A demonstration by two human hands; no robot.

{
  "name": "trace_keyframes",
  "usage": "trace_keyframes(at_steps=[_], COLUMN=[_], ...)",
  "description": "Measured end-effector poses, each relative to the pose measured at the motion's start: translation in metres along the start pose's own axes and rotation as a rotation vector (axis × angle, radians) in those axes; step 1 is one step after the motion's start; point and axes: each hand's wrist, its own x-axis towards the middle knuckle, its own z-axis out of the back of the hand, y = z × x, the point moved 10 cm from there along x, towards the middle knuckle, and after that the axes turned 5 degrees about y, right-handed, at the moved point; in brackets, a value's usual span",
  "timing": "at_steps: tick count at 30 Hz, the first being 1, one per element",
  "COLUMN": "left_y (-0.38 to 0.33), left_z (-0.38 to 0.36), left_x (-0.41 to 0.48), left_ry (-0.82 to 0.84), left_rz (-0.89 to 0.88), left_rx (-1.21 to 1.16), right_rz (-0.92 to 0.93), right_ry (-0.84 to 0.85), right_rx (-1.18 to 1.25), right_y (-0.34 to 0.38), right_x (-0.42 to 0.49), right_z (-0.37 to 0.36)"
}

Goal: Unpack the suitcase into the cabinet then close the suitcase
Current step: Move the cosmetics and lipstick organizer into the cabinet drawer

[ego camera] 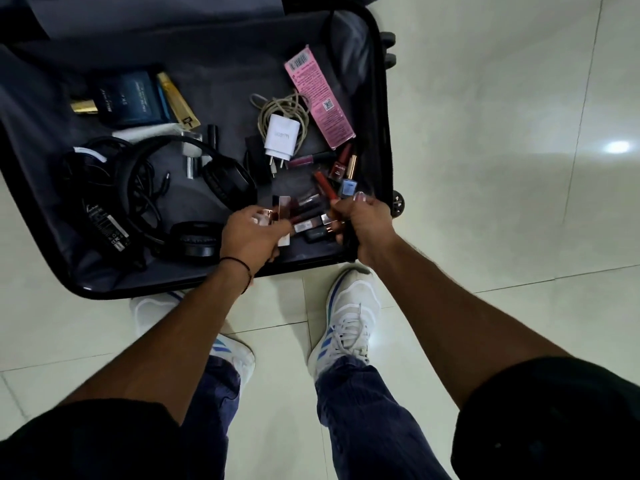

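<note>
An open black suitcase point(384, 140) lies on the tiled floor in front of my feet. Inside it are black headphones point(221, 181), a white charger point(281, 136) on a coiled cable, a pink box point(320, 102), a blue box point(130, 98), a black power adapter point(107, 226) and several lipsticks and nail polishes point(341, 168). My left hand point(251, 237) holds a small rose-gold cosmetic tube over the near right corner. My right hand point(363, 226) grips several slim cosmetic tubes there.
Glossy pale floor tiles point(502, 168) spread to the right of the suitcase. My white and blue shoes point(349, 327) stand just before its near edge. The suitcase wheels point(398, 202) stick out on its right side. No cabinet is in view.
</note>
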Motion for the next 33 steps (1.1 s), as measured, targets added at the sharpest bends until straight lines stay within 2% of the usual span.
trace_keyframes(at_steps=[2, 6, 10, 14, 17, 21, 24, 28, 33], left_y=[0.01, 0.015, 0.013, 0.009, 0.006, 0.004, 0.002, -0.008, -0.063], left_z=[-0.002, -0.004, -0.005, 0.004, 0.008, 0.012, 0.023, 0.033, 0.037], left_x=[-0.005, -0.006, -0.003, -0.002, -0.003, -0.01, -0.02, -0.045, -0.11], left_ry=[0.081, 0.259, 0.375, 0.346, 0.306, 0.249, 0.184, 0.122, 0.14], left_rz=[0.08, 0.117, 0.056, 0.0, -0.042, -0.073, -0.078, -0.061, -0.094], left_rx=[-0.242, -0.403, -0.413, -0.363, -0.33, -0.323, -0.355, -0.381, -0.444], right_rz=[0.034, 0.038, 0.043, 0.009, -0.047, -0.014, 0.034, -0.029, 0.003], right_ry=[-0.081, -0.182, -0.222, -0.225, -0.159, -0.107, 0.08, 0.357, 0.45], right_rx=[-0.177, -0.372, -0.357, -0.392, -0.366, -0.23, -0.085, -0.053, 0.034], right_y=[0.001, 0.0, -0.002, -0.003, -0.01, 0.005, 0.02, 0.04, 0.082], right_x=[0.007, 0.032, 0.057, 0.072, 0.076, 0.047, 0.016, -0.035, -0.121], right_z=[0.002, -0.011, -0.034, -0.052, -0.061, -0.063, -0.071, -0.07, -0.047])
